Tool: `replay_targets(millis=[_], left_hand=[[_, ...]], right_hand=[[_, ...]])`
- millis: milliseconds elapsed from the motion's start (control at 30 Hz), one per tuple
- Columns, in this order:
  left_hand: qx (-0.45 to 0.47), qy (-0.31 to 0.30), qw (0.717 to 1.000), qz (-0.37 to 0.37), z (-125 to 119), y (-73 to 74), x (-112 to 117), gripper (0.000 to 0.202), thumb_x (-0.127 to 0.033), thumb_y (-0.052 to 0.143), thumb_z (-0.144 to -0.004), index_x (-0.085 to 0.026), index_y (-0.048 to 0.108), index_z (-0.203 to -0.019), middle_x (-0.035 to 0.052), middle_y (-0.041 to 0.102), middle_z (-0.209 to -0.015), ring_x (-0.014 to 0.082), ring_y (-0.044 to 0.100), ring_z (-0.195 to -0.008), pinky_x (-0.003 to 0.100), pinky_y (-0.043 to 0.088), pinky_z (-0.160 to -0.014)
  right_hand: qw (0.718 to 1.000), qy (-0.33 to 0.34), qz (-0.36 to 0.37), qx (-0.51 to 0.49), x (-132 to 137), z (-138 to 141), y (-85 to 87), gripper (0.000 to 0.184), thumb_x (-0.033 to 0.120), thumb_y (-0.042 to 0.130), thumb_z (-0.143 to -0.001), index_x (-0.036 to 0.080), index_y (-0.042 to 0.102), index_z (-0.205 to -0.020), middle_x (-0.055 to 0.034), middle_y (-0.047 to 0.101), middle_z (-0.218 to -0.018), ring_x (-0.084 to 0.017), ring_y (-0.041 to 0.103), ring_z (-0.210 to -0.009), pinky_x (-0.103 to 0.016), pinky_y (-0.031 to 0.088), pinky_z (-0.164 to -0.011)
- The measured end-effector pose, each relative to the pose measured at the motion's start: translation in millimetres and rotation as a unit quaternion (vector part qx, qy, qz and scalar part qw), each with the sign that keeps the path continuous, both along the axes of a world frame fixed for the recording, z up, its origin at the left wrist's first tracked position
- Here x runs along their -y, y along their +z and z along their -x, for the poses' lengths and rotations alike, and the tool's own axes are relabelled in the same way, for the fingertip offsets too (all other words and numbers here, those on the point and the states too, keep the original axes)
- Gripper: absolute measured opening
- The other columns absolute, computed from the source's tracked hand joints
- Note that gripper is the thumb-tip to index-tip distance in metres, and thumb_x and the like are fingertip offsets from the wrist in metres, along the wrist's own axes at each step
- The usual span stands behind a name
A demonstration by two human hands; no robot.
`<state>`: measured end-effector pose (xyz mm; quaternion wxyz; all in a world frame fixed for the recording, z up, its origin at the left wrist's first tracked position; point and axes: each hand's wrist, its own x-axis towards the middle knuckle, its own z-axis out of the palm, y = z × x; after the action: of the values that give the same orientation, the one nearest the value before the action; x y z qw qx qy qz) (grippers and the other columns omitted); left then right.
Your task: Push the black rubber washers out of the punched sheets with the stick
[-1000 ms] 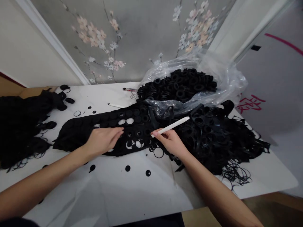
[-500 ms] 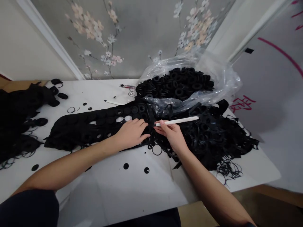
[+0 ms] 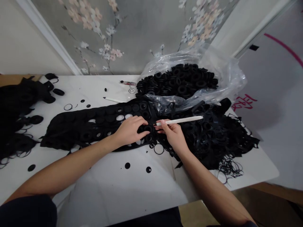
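Observation:
A long black punched rubber sheet full of round rings and holes lies across the white table. My left hand presses on the sheet's right part, fingers curled over a black ring. My right hand sits right beside it and pinches a white stick-like tool, whose tip points left at the same ring. A loose thin black ring lies just below both hands.
A clear plastic bag heaped with black rings stands at the back. Tangled black offcuts pile up at the right, more black scrap at the left. Small black discs dot the table; another white stick lies behind the sheet.
My left hand slid right along the sheet until it met my right hand. The white tool swung from slanted to nearly level, tip at the ring.

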<state>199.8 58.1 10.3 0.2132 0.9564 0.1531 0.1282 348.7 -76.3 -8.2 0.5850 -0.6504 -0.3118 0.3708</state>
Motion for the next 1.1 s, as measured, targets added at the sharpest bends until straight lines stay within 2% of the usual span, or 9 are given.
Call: replay_targets(millis=[133, 233, 533, 667, 800, 900, 1000, 1100], left_hand=[[0.013, 0.005, 1.000, 0.023, -0.7, 0.5, -0.6, 0.012, -0.025, 0.058, -0.086, -0.017, 0.063, -0.092, 0.0029, 0.068, -0.090, 0.0177, 0.062, -0.083, 0.030, 0.048, -0.074], [0.019, 0.018, 0.999, 0.038, -1.4, -0.2, -0.1, 0.010, -0.023, 0.059, -0.084, -0.017, 0.065, -0.090, 0.0021, 0.068, -0.088, 0.0162, 0.062, -0.080, 0.028, 0.048, -0.072], [0.033, 0.038, 0.998, 0.043, -1.1, -4.0, 1.5, 0.012, -0.024, 0.061, -0.081, -0.018, 0.068, -0.088, 0.0011, 0.071, -0.087, 0.0156, 0.064, -0.079, 0.027, 0.049, -0.073], [0.037, 0.042, 0.997, 0.046, -0.6, -4.4, 2.0, 0.012, -0.025, 0.060, -0.081, -0.019, 0.068, -0.088, 0.0011, 0.071, -0.087, 0.0156, 0.064, -0.080, 0.027, 0.049, -0.073], [0.033, 0.046, 0.998, 0.036, -1.1, -3.4, 3.9, 0.011, -0.026, 0.060, -0.080, -0.020, 0.067, -0.086, 0.0001, 0.070, -0.086, 0.0152, 0.063, -0.078, 0.027, 0.048, -0.072], [-0.014, 0.042, 0.999, 0.003, -5.5, 2.4, 5.0, 0.014, -0.026, 0.059, -0.079, -0.020, 0.066, -0.090, 0.0002, 0.069, -0.086, 0.0171, 0.064, -0.079, 0.028, 0.047, -0.070], [-0.107, 0.031, 0.994, -0.023, -15.1, 13.6, 4.4, 0.025, -0.030, 0.059, -0.077, -0.021, 0.064, -0.100, 0.0017, 0.069, -0.091, 0.0211, 0.064, -0.082, 0.029, 0.045, -0.066], [-0.198, 0.044, 0.979, -0.027, -26.9, 24.8, 1.7, 0.026, -0.032, 0.061, -0.074, -0.022, 0.066, -0.098, 0.0035, 0.070, -0.091, 0.0242, 0.065, -0.079, 0.030, 0.044, -0.062]], right_hand=[[1.000, 0.006, 0.002, 0.000, -0.2, -0.6, 0.0, 0.044, 0.059, 0.061, -0.080, 0.017, 0.071, -0.088, -0.0067, 0.072, -0.088, -0.021, 0.069, -0.082, -0.032, 0.059, -0.071], [1.000, 0.012, -0.004, 0.014, 0.2, 0.5, 0.2, 0.042, 0.057, 0.061, -0.080, 0.017, 0.071, -0.087, -0.0064, 0.072, -0.089, -0.021, 0.069, -0.082, -0.032, 0.059, -0.071], [0.999, 0.030, 0.008, 0.031, 0.8, 1.8, 2.6, 0.044, 0.059, 0.060, -0.081, 0.016, 0.071, -0.088, -0.0060, 0.072, -0.083, -0.023, 0.069, -0.083, -0.034, 0.059, -0.075], [0.999, 0.031, 0.005, 0.043, 1.6, 4.0, 1.3, 0.042, 0.057, 0.058, -0.083, 0.017, 0.070, -0.088, -0.0060, 0.072, -0.086, -0.023, 0.068, -0.084, -0.035, 0.058, -0.075], [0.994, 0.030, 0.002, 0.109, 2.7, 6.4, -2.7, 0.038, 0.053, 0.054, -0.087, 0.019, 0.070, -0.088, -0.0064, 0.071, -0.089, -0.023, 0.068, -0.082, -0.034, 0.055, -0.074], [0.986, 0.037, 0.009, 0.164, 3.3, 7.1, -4.5, 0.037, 0.051, 0.050, -0.090, 0.020, 0.070, -0.089, -0.0059, 0.071, -0.090, -0.022, 0.066, -0.079, -0.032, 0.053, -0.072], [0.981, 0.041, 0.004, 0.187, 3.7, 7.4, -4.3, 0.035, 0.048, 0.048, -0.091, 0.020, 0.069, -0.089, -0.0048, 0.071, -0.091, -0.021, 0.065, -0.077, -0.031, 0.050, -0.071], [0.977, 0.041, -0.004, 0.207, 3.9, 8.0, -3.9, 0.033, 0.045, 0.047, -0.093, 0.021, 0.069, -0.089, -0.0040, 0.070, -0.091, -0.020, 0.063, -0.075, -0.031, 0.049, -0.070]])
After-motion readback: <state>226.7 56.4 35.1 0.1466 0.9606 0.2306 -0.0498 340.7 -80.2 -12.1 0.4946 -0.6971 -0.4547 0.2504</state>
